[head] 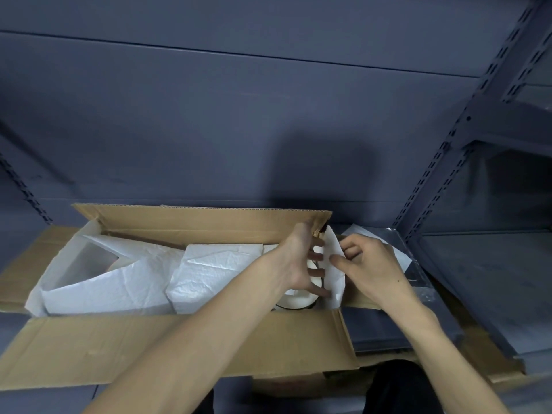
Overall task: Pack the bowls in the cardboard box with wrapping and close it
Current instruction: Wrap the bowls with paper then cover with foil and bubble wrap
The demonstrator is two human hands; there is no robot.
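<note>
I have the long cardboard box [167,351] lying open on the grey shelf [490,282], its near flap folded out toward me and its far flap standing up. Most of its length is already filled with white wrapping paper [125,282], covering whatever lies at the left and middle. At the right end a white bowl [295,301] with a dark rim sits in the box, only partly covered, so I judge the wrapping nearly done and the closing not yet begun. My left hand [301,258] reaches in with spread fingers resting on the bowl, grasping nothing. My right hand [370,264] pinches a loose paper sheet [333,264] standing just beside the bowl.
</note>
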